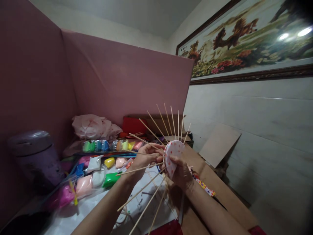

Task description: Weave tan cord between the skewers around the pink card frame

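A round white disc with red dots (174, 150) is held up above the table, its face turned to the right. Thin wooden sticks (154, 128) stand out from its edge all around like spokes. My right hand (182, 171) grips the disc at its lower right, the thumb lying on the dotted face. My left hand (149, 155) is at the disc's left edge, its fingers closed around the base of a stick near the rim. Behind the disc its fingertips are partly hidden.
Bags of coloured clay (91, 178) lie at the left on a white sheet (140, 199). A lidded purple container (36, 160) stands far left, before a pink partition (127, 75). A cardboard strip (220, 199) runs along the right, with a patterned band (204, 186) on it.
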Demonstrator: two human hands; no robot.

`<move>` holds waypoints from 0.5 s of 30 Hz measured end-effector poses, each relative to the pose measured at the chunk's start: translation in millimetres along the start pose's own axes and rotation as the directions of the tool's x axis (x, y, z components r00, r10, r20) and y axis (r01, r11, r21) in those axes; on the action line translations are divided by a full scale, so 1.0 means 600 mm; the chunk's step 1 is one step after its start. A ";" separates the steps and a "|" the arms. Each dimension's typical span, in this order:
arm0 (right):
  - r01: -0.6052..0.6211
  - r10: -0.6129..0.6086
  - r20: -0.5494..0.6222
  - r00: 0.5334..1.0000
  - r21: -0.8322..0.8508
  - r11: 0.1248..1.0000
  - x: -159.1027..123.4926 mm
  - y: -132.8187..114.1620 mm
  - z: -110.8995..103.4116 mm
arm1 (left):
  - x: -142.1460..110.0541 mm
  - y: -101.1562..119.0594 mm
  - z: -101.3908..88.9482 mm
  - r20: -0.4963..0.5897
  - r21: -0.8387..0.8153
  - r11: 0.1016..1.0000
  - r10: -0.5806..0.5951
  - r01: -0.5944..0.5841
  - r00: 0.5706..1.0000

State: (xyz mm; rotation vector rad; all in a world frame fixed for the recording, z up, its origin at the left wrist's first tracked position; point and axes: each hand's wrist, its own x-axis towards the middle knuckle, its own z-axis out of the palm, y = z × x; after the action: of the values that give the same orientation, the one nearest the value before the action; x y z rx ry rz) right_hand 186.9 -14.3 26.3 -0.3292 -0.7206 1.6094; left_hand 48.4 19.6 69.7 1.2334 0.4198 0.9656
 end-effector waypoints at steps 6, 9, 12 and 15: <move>-0.014 0.014 -0.025 1.000 -0.010 1.000 0.001 0.000 -0.003 | 0.000 0.005 -0.006 0.099 -0.001 1.000 -0.021 0.021 0.995; -0.049 0.049 -0.028 0.998 -0.005 0.999 0.001 0.001 -0.008 | 0.004 0.001 -0.011 0.136 0.126 0.992 0.002 -0.020 0.991; -0.053 0.053 0.010 0.999 -0.031 0.998 0.002 0.004 -0.014 | 0.009 -0.004 -0.018 0.125 0.217 0.973 0.051 -0.077 0.991; -0.067 0.069 0.030 0.997 -0.062 0.996 0.004 0.008 -0.022 | 0.013 -0.005 -0.023 0.069 0.260 0.962 0.073 -0.088 0.995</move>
State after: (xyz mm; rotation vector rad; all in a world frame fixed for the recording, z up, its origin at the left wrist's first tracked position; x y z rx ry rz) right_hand 190.3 -8.9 13.7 -0.3762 -0.7920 1.6630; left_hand 43.5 33.8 64.4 1.5258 0.4651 0.9616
